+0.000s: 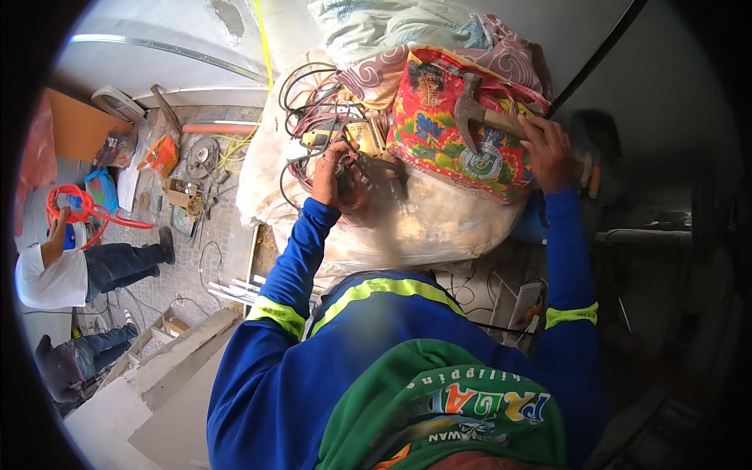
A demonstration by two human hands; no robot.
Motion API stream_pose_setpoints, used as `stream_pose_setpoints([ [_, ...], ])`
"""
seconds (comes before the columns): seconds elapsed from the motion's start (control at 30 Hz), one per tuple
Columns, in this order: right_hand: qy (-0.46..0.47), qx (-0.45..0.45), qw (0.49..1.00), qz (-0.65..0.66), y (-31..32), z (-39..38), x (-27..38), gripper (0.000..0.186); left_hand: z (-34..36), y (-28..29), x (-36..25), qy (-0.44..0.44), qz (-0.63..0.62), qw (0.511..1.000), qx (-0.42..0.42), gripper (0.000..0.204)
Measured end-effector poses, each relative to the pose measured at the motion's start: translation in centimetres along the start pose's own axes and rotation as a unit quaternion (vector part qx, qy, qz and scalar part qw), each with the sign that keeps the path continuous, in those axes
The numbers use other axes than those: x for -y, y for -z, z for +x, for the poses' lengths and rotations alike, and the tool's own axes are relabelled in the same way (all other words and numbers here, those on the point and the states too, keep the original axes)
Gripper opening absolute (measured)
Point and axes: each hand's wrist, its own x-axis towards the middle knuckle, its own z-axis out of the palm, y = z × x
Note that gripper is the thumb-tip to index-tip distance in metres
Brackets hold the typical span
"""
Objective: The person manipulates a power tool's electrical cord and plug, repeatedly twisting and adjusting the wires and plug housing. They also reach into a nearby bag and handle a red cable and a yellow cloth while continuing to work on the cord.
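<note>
My right hand [551,153] is closed round the wooden handle of a claw hammer [468,112]. The hammer's dark metal head lies over a red bag with a bright floral pattern [423,117]. My left hand [329,178] curls against a dark, reddish object [356,188], too blurred to name. Right beside it are a yellow power tool [366,136] and a tangle of black and red cables [301,110]. All of this rests on a pile covered with a dusty, pale sheet [446,227].
Folded patterned cloth [392,27] lies behind the bag. At left, one person [55,270] holds a coiled red hose [82,207]; another person's legs [98,352] show below. Tools and cords litter the tiled floor [188,266]. A rough concrete ledge [176,352] stands lower left.
</note>
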Motion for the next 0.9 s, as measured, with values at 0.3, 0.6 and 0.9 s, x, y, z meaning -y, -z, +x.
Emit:
stream_pose_setpoints([
  [0.3, -0.094, 0.278, 0.95, 0.107, -2.6, 2.1, -4.7, 0.039, 1.5, -0.1, 0.1, 0.004, 0.013, 1.0, -0.014, 0.064],
  [0.6, -0.1, 0.127, 0.984, 0.069, 1.6, 6.4, 1.8, 0.032, 1.1, -0.6, -0.3, 0.018, 0.027, 0.999, -0.039, 0.075],
  [0.9, -0.005, 0.048, 0.906, 0.42, -14.0, 9.5, 18.4, 0.038, 1.3, -1.5, -1.0, 0.038, -0.041, 0.998, -0.027, 0.079],
])
